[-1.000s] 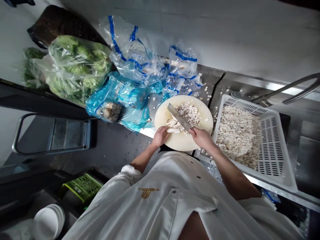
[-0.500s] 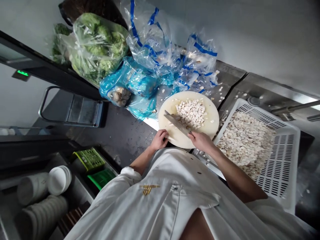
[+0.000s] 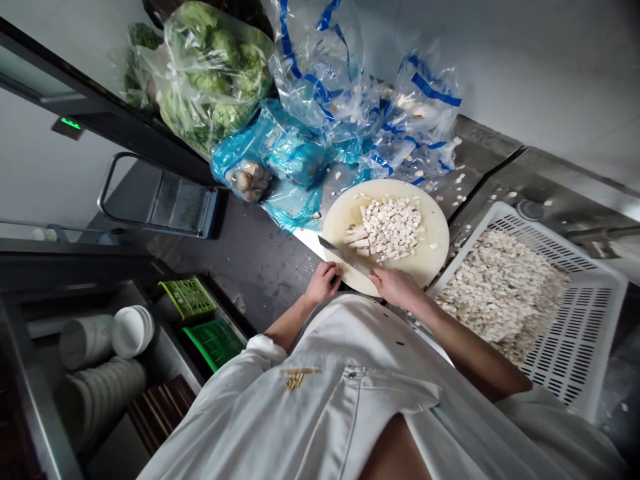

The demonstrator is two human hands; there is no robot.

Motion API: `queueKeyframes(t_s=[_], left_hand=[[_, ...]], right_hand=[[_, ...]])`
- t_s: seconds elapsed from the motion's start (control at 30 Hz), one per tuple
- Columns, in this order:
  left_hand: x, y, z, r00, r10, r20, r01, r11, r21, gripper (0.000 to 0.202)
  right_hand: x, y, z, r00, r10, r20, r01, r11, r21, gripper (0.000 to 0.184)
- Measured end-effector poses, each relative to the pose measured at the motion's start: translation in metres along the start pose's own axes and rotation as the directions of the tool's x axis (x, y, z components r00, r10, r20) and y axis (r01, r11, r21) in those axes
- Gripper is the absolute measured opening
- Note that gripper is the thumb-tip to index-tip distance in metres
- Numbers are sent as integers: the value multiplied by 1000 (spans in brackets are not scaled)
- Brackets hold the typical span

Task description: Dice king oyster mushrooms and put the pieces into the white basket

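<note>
A round cream cutting board (image 3: 430, 250) lies on the steel counter with a heap of small white cubes (image 3: 387, 227) on it. My right hand (image 3: 397, 287) is closed round the handle of a cleaver (image 3: 343, 255), whose blade lies across the board's near edge, just short of the cubes. My left hand (image 3: 324, 281) rests at the board's near left rim with its fingers curled beside the blade tip; nothing shows in it.
A white slotted basket (image 3: 580, 320) of the same white cubes stands to the right. Crumpled clear and blue plastic bags (image 3: 320, 113) and a bag of greens (image 3: 210, 73) lie behind the board. Stacked bowls (image 3: 100, 360) and green crates (image 3: 200, 320) sit on a lower shelf left.
The uncut strips under my left hand are gone and the cubes now sit in one heap. The cleaver has drawn back to the board's near edge. My head has turned left.
</note>
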State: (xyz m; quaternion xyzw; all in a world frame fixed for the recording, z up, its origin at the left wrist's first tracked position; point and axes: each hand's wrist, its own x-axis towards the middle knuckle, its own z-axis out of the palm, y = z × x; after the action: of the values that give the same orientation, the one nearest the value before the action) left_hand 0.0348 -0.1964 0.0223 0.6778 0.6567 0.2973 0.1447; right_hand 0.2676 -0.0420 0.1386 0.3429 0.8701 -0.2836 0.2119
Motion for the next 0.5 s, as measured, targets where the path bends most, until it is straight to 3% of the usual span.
queueKeyframes(t_s=[0.17,0.33,0.5], left_hand=[[-4,-4,8,998,27,-54,-27,1000,1,21],[-1,-7,11,996,28,-80,-31,999,-34,24],[5,-9,2,999,51,3,-51,996,-69,26]], right_hand=[[-1,-6,2,999,-40,16,40,999,-21,45],[21,-14,9,997,-62,35,63,997,-37,41],[25,-4,9,993,-90,-73,94,994,48,46]])
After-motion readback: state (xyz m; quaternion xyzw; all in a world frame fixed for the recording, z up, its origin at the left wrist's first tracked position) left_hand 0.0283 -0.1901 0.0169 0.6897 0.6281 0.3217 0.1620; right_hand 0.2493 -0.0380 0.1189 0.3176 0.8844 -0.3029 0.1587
